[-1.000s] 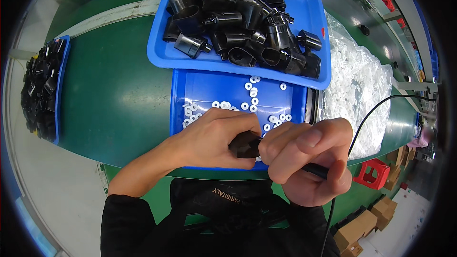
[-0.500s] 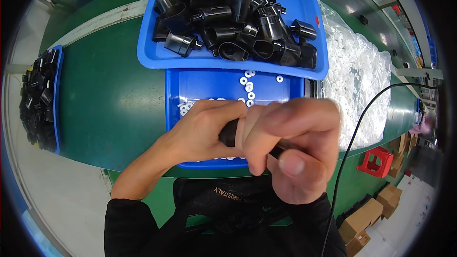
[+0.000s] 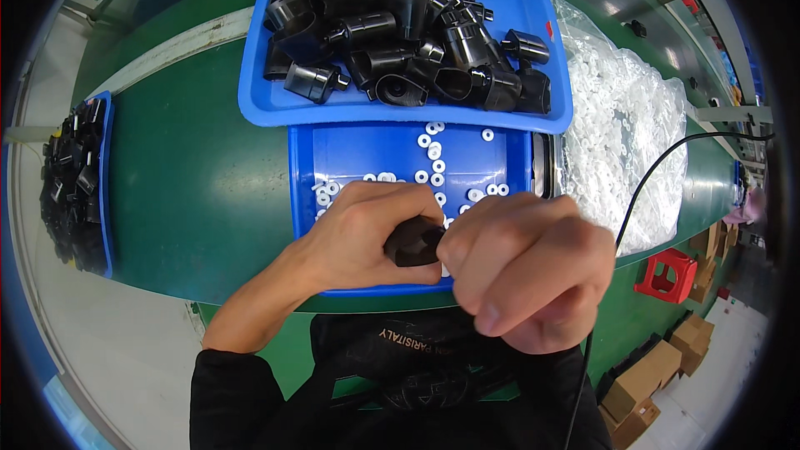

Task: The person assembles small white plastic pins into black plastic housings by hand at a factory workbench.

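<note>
My left hand (image 3: 354,225) is wrapped round a black hollow plastic piece (image 3: 412,243), whose dark end shows between thumb and forefinger. Right beside that end is my right hand (image 3: 533,271), its fingers curled closed. Whatever those fingers hold, if anything, is hidden. Both hands hover over the near part of a shallow blue tray (image 3: 299,175), which has small white washers (image 3: 435,152) scattered over its bottom. Behind it, a second blue tray (image 3: 333,110) is heaped with black plastic fittings (image 3: 408,12), each with a wide cup and a narrow neck.
A clear plastic bag full of white washers (image 3: 625,142) lies to the right of the trays. At the far left, another blue tray (image 3: 107,175) holds black parts. A black cable (image 3: 637,192) hangs down on the right. A red stool (image 3: 667,275) and cardboard boxes (image 3: 642,379) stand on the floor.
My right hand has turned over and its fingers have curled further in. A dark piece seen between them earlier is now out of sight. My left hand keeps its hold.
</note>
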`<action>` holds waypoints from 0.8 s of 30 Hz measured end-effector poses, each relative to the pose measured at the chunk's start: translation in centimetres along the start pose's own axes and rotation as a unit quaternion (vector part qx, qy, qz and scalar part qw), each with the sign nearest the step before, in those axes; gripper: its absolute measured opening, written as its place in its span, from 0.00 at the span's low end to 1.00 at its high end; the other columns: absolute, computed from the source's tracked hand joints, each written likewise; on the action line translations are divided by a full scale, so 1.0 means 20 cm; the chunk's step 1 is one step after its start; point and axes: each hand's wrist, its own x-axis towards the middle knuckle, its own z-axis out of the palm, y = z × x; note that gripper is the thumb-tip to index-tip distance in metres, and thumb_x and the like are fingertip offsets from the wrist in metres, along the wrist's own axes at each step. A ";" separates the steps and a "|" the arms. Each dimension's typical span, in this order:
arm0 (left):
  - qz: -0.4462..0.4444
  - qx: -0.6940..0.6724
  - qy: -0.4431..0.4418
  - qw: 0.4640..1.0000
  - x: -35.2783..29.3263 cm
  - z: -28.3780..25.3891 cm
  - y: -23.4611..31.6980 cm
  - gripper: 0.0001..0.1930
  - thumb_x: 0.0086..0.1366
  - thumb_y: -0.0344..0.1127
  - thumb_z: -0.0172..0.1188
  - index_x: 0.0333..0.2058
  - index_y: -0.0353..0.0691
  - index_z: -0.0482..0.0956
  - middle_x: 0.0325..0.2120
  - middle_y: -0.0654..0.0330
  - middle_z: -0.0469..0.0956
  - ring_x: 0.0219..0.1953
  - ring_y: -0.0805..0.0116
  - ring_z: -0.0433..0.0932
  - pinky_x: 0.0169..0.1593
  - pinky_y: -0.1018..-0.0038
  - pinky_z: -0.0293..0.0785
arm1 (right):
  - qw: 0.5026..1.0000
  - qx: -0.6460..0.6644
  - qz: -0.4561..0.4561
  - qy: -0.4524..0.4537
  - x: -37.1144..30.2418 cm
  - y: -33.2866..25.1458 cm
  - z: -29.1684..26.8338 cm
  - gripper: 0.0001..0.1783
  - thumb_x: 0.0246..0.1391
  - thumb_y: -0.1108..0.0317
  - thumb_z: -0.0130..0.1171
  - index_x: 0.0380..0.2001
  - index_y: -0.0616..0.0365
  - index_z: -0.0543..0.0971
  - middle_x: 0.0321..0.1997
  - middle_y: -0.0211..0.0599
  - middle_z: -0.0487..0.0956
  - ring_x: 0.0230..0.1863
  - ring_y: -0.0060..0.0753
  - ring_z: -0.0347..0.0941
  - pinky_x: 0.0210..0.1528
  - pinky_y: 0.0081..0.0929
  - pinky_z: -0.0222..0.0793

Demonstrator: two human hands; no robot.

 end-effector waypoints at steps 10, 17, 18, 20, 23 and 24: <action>0.049 -0.007 -0.023 0.999 0.01 -0.04 0.06 0.17 0.39 0.31 0.71 0.29 0.38 0.74 0.23 0.58 0.75 0.23 0.60 0.76 0.26 0.71 0.70 | 0.999 0.003 -0.047 -0.013 0.03 0.01 0.04 0.12 0.65 0.65 0.49 0.29 0.60 0.73 0.15 0.36 0.73 0.08 0.27 0.61 0.13 0.26 0.56; 0.000 -0.059 -0.001 0.998 -0.01 -0.01 0.04 0.17 0.41 0.31 0.70 0.29 0.37 0.73 0.22 0.57 0.75 0.24 0.58 0.75 0.27 0.70 0.70 | 0.998 -0.045 -0.047 -0.017 0.03 -0.01 0.07 0.13 0.64 0.64 0.49 0.29 0.60 0.73 0.14 0.37 0.74 0.09 0.29 0.64 0.16 0.28 0.62; -0.001 -0.059 0.001 0.998 -0.02 -0.01 0.03 0.17 0.41 0.31 0.70 0.29 0.37 0.73 0.22 0.57 0.75 0.24 0.58 0.75 0.27 0.70 0.70 | 0.997 -0.052 -0.047 -0.017 0.02 -0.01 0.07 0.13 0.64 0.64 0.49 0.29 0.60 0.73 0.14 0.37 0.74 0.09 0.29 0.64 0.16 0.29 0.63; 0.022 -0.059 0.000 0.998 0.00 0.00 0.03 0.17 0.43 0.33 0.72 0.30 0.37 0.73 0.22 0.57 0.74 0.24 0.58 0.75 0.27 0.69 0.70 | 0.996 -0.074 -0.048 -0.016 0.02 -0.03 0.08 0.13 0.64 0.63 0.49 0.29 0.60 0.73 0.14 0.37 0.74 0.10 0.30 0.65 0.17 0.29 0.64; 0.053 -0.014 0.008 0.998 -0.01 0.00 0.01 0.18 0.44 0.36 0.73 0.29 0.37 0.73 0.22 0.57 0.74 0.24 0.57 0.75 0.27 0.69 0.70 | 0.994 -0.096 -0.048 -0.013 0.02 -0.02 0.09 0.13 0.64 0.63 0.49 0.29 0.60 0.73 0.13 0.37 0.74 0.10 0.30 0.66 0.18 0.30 0.67; 0.050 -0.013 0.009 0.999 -0.02 -0.01 0.01 0.18 0.44 0.36 0.73 0.29 0.37 0.73 0.22 0.57 0.74 0.24 0.57 0.75 0.27 0.69 0.70 | 0.994 -0.094 -0.047 -0.013 0.02 0.01 0.09 0.13 0.64 0.63 0.49 0.29 0.60 0.73 0.13 0.37 0.74 0.10 0.30 0.66 0.18 0.30 0.67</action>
